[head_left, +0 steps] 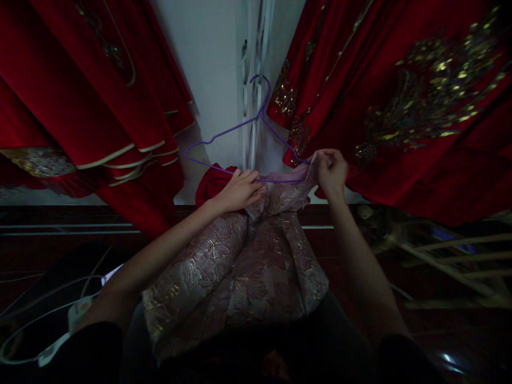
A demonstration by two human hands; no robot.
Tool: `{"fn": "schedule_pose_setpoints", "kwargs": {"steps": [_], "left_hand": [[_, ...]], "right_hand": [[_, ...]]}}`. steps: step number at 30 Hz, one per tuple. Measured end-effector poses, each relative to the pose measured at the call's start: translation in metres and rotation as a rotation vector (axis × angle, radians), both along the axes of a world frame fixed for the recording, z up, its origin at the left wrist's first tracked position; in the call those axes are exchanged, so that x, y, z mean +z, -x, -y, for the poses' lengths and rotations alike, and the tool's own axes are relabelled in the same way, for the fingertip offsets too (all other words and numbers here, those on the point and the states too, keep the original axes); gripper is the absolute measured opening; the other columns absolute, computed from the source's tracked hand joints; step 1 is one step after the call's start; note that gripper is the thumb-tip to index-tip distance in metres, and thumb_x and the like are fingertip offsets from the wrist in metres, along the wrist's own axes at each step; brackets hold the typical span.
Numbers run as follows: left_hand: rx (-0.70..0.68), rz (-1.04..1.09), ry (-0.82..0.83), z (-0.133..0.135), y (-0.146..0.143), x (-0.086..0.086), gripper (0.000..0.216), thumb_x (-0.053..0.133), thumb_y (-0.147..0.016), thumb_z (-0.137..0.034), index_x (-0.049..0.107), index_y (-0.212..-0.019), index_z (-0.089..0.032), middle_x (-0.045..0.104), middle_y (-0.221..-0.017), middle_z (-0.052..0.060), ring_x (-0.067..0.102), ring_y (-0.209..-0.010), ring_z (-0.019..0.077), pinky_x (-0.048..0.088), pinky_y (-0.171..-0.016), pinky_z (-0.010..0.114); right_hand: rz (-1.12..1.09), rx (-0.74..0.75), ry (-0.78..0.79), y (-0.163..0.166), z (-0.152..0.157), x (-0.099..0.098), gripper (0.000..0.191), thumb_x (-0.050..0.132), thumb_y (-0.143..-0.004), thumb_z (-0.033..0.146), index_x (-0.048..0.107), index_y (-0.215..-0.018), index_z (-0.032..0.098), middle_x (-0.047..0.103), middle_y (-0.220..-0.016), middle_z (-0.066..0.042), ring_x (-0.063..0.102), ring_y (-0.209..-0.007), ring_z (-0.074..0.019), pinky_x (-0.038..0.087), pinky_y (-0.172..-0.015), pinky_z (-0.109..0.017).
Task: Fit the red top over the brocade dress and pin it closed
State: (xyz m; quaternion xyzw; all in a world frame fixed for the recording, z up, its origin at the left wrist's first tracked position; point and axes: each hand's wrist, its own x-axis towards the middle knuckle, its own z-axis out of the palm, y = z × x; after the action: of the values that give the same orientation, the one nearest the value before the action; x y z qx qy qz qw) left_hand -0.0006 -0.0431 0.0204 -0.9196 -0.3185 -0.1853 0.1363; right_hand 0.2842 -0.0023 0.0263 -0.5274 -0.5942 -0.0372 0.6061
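Observation:
A pinkish brocade dress (pixel 264 266) with gold floral patterning lies over my lap, its upper end raised toward the wall. A purple wire hanger (pixel 236 128) stands above it, with the right shoulder end inside the dress top. My right hand (pixel 333 169) pinches the dress's shoulder edge around that end. My left hand (pixel 240 191) is closed on the dress top at the hanger's lower bar, the fingers lying over the bar. The hanger's left end sticks out bare. I cannot tell whether its hook rests on anything.
Red embroidered garments hang on the left (pixel 88 96) and on the right (pixel 400 106), against a white wall (pixel 204 58). A wooden slatted frame (pixel 452 261) stands low at right. A white cable with a power strip (pixel 78 312) lies at lower left.

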Motion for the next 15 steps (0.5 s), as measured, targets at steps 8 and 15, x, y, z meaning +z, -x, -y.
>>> {"fn": "schedule_pose_setpoints", "kwargs": {"steps": [8, 15], "left_hand": [[-0.017, 0.210, 0.159, -0.011, -0.033, -0.012, 0.043, 0.030, -0.098, -0.045, 0.063, -0.091, -0.019, 0.056, -0.097, 0.007, 0.048, -0.096, 0.0218, 0.032, -0.083, 0.037], [-0.022, 0.454, 0.190, -0.028, -0.012, -0.021, 0.041, 0.030, -0.098, -0.045, 0.060, -0.090, -0.019, 0.058, -0.105, 0.007, 0.049, -0.103, 0.0189, 0.035, -0.094, 0.036]], "right_hand": [[0.148, 0.096, 0.036, 0.036, -0.035, 0.016, 0.044, 0.034, -0.093, 0.061, 0.055, -0.093, 0.022, 0.067, -0.091, -0.007, 0.064, -0.087, -0.0226, 0.048, -0.084, -0.038], [0.177, 0.117, 0.090, 0.038, -0.035, 0.010, 0.046, 0.028, -0.093, 0.063, 0.052, -0.091, 0.023, 0.065, -0.083, -0.004, 0.063, -0.082, -0.0223, 0.043, -0.091, -0.044]]}}
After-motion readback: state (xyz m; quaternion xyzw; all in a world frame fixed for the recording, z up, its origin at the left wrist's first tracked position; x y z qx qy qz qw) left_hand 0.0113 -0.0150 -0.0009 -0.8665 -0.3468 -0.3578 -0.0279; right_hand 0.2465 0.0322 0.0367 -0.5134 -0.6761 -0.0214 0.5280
